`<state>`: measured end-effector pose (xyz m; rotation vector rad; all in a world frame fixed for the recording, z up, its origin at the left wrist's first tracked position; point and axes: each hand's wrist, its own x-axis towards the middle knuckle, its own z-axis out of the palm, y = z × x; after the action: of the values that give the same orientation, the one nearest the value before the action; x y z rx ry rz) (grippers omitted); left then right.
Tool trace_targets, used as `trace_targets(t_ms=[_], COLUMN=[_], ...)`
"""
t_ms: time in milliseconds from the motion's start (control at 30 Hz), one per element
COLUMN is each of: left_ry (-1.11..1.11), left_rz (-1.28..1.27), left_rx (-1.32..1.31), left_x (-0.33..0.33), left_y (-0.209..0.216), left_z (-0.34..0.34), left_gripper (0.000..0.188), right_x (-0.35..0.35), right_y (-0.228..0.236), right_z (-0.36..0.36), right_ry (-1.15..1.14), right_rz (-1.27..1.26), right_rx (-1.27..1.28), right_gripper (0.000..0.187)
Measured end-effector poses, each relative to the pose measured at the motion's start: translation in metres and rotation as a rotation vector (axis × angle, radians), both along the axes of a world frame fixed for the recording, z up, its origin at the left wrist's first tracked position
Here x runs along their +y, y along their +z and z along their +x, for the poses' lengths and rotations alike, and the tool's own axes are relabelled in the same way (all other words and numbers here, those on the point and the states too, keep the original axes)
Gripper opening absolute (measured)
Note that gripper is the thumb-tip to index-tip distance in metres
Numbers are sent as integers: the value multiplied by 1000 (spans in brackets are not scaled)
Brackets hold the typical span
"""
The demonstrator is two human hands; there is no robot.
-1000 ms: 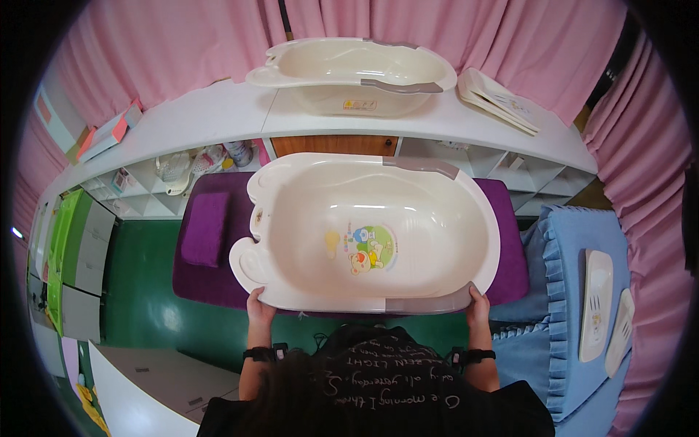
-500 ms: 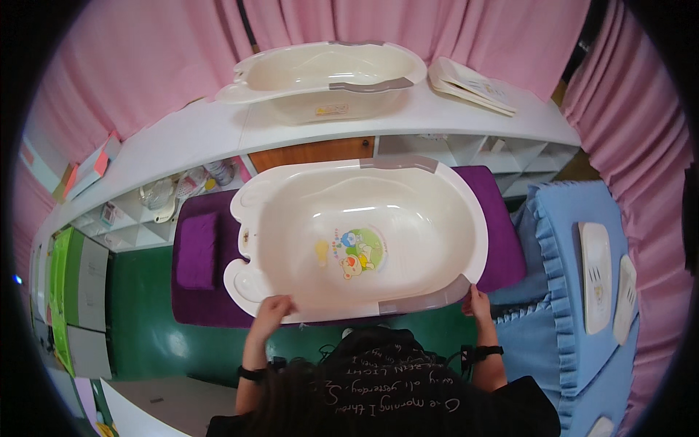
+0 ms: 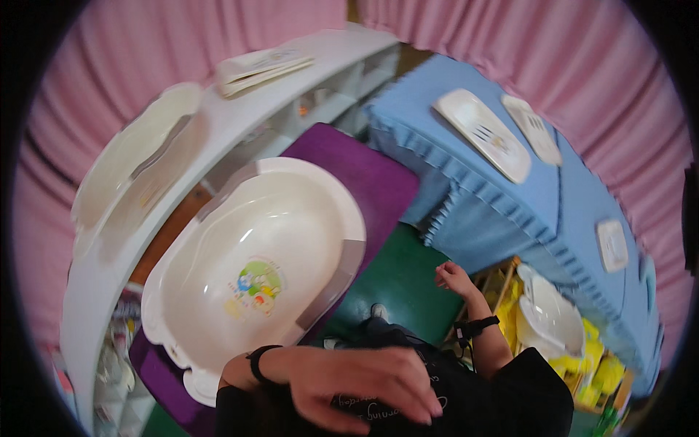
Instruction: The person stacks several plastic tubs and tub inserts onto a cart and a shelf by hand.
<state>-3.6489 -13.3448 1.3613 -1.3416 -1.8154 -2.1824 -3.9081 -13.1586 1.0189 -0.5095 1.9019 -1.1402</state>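
Note:
A large cream baby bathtub [image 3: 354, 207] with grey grip strips and a cartoon bear print inside stands on a purple padded bench [image 3: 389, 175], ahead and to the left. My left hand [image 3: 357, 382] is raised in front of my black shirt, close to the camera, fingers spread and slightly bent, holding nothing. It covers part of the shirt, and its forearm passes near the tub's near end without clear contact. My right hand [image 3: 453, 279] hangs over the green floor between the tub and a blue-draped table, its fingers curled in with nothing seen in them.
The blue ruffled table [image 3: 455, 207] on the right bears cream slotted bath boards [image 3: 484, 135]. Beneath it, a wooden rack [image 3: 502, 280] holds a white basin [image 3: 557, 320] and yellow packages. A white counter [image 3: 196, 156] on the left carries another bathtub [image 3: 135, 164] and stacked boards [image 3: 255, 69].
My view has turned right. Both hands have left the tub's near edge: the left has come up in front of me, the right out to the side. The tub still rests on the bench.

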Motion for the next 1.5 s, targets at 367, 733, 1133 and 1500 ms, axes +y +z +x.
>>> trace_targets(t_ms=[367,733,1133,1500], left_ry=[-554,-1002,-1407,-1146], left_rz=[194,-21,21,-741], left_rx=[-125,-303,-404,-383], left_x=[286,643,926,1154], left_y=[-60,-139,-238,-421], left_z=[-379,-717,-1028,-1445], left_gripper=[35,42,41,38], right_x=[360,734,1049,1258], right_y=[-106,-212,-348,-521], right_z=[-263,-524,-648,-914], right_ry=[-421,-744,-1676,-2260], right_rz=[-23,-108,-50,163], right_rx=[-166,-70,-426,-173], right_gripper=[25,24,28,43])
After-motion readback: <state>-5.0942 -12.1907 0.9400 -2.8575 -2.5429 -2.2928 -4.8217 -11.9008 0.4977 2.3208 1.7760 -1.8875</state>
